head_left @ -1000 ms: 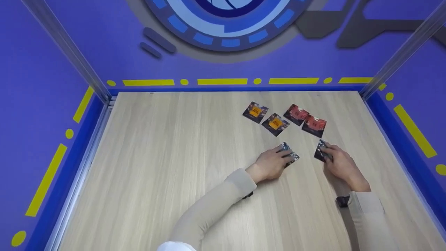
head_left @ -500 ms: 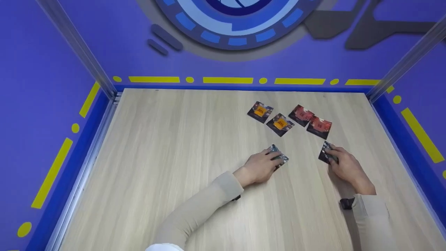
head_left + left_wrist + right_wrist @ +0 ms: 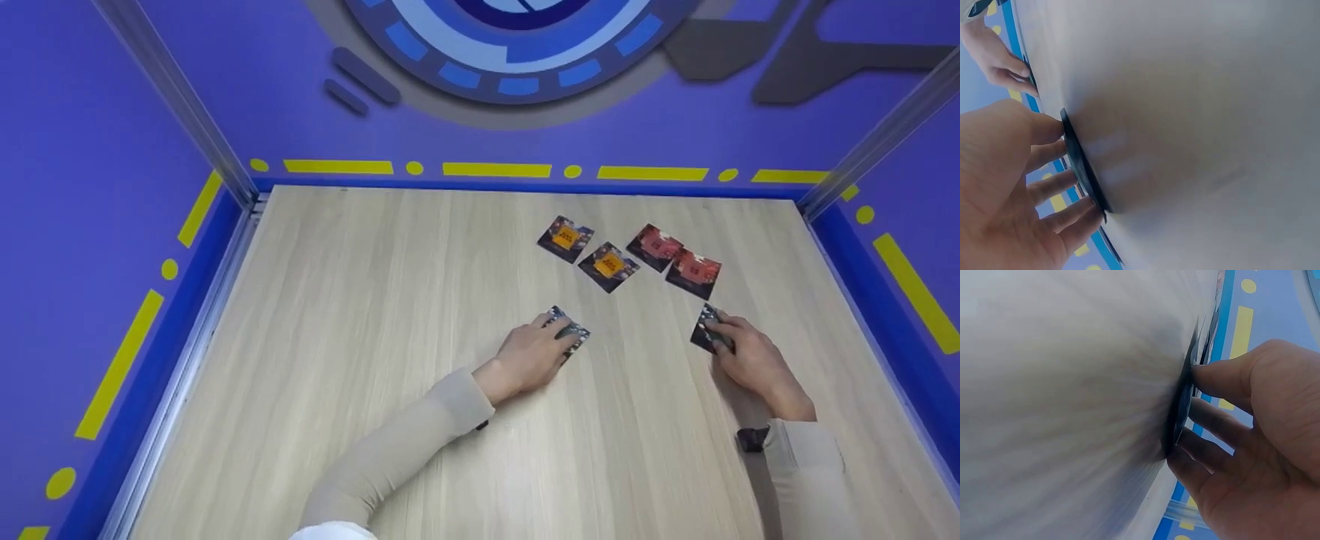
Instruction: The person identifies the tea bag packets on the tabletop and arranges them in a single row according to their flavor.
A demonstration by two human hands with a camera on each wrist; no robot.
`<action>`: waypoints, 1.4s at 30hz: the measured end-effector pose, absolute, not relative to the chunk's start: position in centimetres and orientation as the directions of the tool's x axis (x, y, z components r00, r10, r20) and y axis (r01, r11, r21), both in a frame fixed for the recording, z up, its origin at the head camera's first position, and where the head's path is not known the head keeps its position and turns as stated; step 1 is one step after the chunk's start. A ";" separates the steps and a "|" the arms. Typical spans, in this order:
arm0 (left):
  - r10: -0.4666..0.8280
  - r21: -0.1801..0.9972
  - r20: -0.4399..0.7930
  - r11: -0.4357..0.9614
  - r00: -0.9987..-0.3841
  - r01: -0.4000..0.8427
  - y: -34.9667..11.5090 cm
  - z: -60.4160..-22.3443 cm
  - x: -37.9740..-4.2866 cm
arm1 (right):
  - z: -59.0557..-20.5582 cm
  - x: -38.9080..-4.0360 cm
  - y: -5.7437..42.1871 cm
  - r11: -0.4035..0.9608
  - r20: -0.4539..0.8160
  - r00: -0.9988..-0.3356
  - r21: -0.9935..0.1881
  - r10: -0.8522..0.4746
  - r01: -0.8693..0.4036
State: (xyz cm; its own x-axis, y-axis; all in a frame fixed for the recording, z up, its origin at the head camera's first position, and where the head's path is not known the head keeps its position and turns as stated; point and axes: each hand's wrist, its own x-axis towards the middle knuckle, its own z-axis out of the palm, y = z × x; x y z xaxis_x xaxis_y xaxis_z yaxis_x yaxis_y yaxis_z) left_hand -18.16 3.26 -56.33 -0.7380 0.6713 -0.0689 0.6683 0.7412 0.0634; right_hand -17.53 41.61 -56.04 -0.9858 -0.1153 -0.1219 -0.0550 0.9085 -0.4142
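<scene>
My left hand (image 3: 529, 356) grips a dark square card (image 3: 574, 330) with pale blue-white print, near the middle of the table. In the left wrist view this card (image 3: 1084, 163) shows edge-on and slightly bowed, with the thumb at one end and the other fingertips along it. Farther right, my right hand (image 3: 757, 364) holds a similar dark card (image 3: 703, 330) by its right side. The right wrist view shows that card (image 3: 1180, 408) edge-on close over the table, thumb and fingertips on it. The fingers and palms hide part of both printed faces.
Beyond the hands, two cards with orange centres lie side by side, a left one (image 3: 565, 238) and a right one (image 3: 609, 266). Two red cards (image 3: 655, 246) (image 3: 694, 273) lie to their right, corners close together. Blue panels (image 3: 480, 142) wall the wooden table (image 3: 360, 300) at back and sides.
My left hand has moved left with its card, away from the right hand. The right hand and its card stay nearly in place beside the red cards. The head view has shifted slightly.
</scene>
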 end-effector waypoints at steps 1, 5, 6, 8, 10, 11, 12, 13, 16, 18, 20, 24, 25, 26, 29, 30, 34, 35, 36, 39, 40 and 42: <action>0.669 0.067 -0.063 0.743 -0.741 0.666 2.9 -56.4 -18.3 | -56.0 -17.6 41.6 0.907 -0.125 -0.985 -0.417 -0.115 -0.053; 0.647 0.082 -0.057 0.762 -0.760 0.642 1.2 -56.6 -18.6 | -56.0 -17.7 41.7 0.906 -0.140 -0.984 -0.422 -0.114 -0.045; 0.639 0.084 -0.056 0.769 -0.767 0.634 0.7 -56.6 -18.7 | -56.0 -17.7 41.7 0.905 -0.141 -0.984 -0.423 -0.113 -0.043; 0.620 0.088 -0.053 0.784 -0.783 0.615 -0.2 -56.6 -18.9 | -56.1 -17.7 41.8 0.904 -0.143 -0.983 -0.426 -0.111 -0.040; 0.597 0.091 -0.056 0.801 -0.800 0.591 -1.0 -56.7 -19.0 | -56.1 -17.6 41.8 0.902 -0.131 -0.985 -0.429 -0.116 -0.049; 0.586 0.095 -0.057 0.809 -0.809 0.579 -1.5 -56.7 -19.1 | -56.1 -17.5 41.8 0.901 -0.124 -0.985 -0.430 -0.118 -0.054; 0.575 0.100 -0.057 0.817 -0.816 0.568 -1.9 -56.7 -19.2 | -56.2 -17.5 41.8 0.900 -0.113 -0.986 -0.432 -0.121 -0.061; 0.564 0.106 -0.057 0.824 -0.824 0.557 -2.4 -56.7 -19.3 | -56.2 -17.5 41.8 0.898 -0.103 -0.987 -0.434 -0.125 -0.068; 0.530 0.121 -0.049 0.845 -0.847 0.522 -3.7 -56.8 -19.5 | -56.2 -17.5 41.8 0.895 -0.082 -0.988 -0.439 -0.130 -0.082; 0.511 0.128 -0.042 0.855 -0.859 0.502 -4.6 -56.9 -19.5 | -56.2 -17.6 41.8 0.894 -0.078 -0.988 -0.440 -0.135 -0.088; 0.490 0.135 -0.041 0.866 -0.871 0.481 -5.4 -56.9 -19.4 | -56.2 -17.6 41.8 0.894 -0.080 -0.987 -0.438 -0.139 -0.090; 0.458 0.157 -0.044 0.881 -0.888 0.447 -6.9 -56.9 -19.2 | -56.2 -17.6 41.8 0.897 -0.086 -0.986 -0.431 -0.142 -0.091; 0.450 0.162 -0.043 0.884 -0.892 0.438 -7.2 -56.8 -19.1 | -56.2 -17.6 41.8 0.898 -0.089 -0.986 -0.431 -0.141 -0.089; 0.442 0.166 -0.040 0.887 -0.896 0.430 -7.6 -56.7 -19.0 | -56.2 -17.6 41.8 0.898 -0.091 -0.986 -0.432 -0.140 -0.087; 0.418 0.181 -0.025 0.895 -0.908 0.407 -8.6 -56.7 -18.8 | -56.0 -17.6 41.9 0.898 -0.098 -0.986 -0.432 -0.138 -0.082; 0.411 0.187 -0.022 0.897 -0.912 0.400 -8.9 -56.6 -18.8 | -56.0 -17.7 41.9 0.898 -0.099 -0.986 -0.432 -0.137 -0.082; 0.388 0.210 -0.010 0.902 -0.922 0.377 -10.1 -56.6 -18.7 | -56.0 -17.6 41.8 0.902 -0.101 -0.986 -0.424 -0.132 -0.077; 0.382 0.220 -0.010 0.902 -0.924 0.371 -10.5 -56.6 -18.7 | -56.1 -17.6 41.8 0.903 -0.101 -0.986 -0.423 -0.130 -0.076; 0.376 0.227 -0.007 0.903 -0.926 0.365 -10.8 -56.6 -18.7 | -56.1 -17.6 41.8 0.903 -0.102 -0.987 -0.423 -0.128 -0.073; 0.349 0.246 -0.003 0.908 -0.937 0.338 -12.0 -56.5 -18.7 | -56.0 -17.5 41.8 0.903 -0.098 -0.987 -0.423 -0.129 -0.076; 0.337 0.249 -0.003 0.912 -0.941 0.326 -12.4 -56.6 -18.7 | -56.0 -17.5 41.7 0.902 -0.098 -0.987 -0.425 -0.130 -0.077; 0.315 0.247 -0.006 0.920 -0.949 0.304 -13.3 -56.6 -18.7 | -56.0 -17.4 41.7 0.902 -0.096 -0.986 -0.425 -0.134 -0.081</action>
State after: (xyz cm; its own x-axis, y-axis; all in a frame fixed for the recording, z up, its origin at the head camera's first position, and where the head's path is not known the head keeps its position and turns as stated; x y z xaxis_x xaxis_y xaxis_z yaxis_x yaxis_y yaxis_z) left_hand -18.66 -13.28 -56.62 -0.9492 0.3147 -0.0056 0.3036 0.9202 0.2469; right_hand -17.43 41.72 -55.97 -0.9864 -0.1339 -0.0956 -0.0812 0.9016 -0.4250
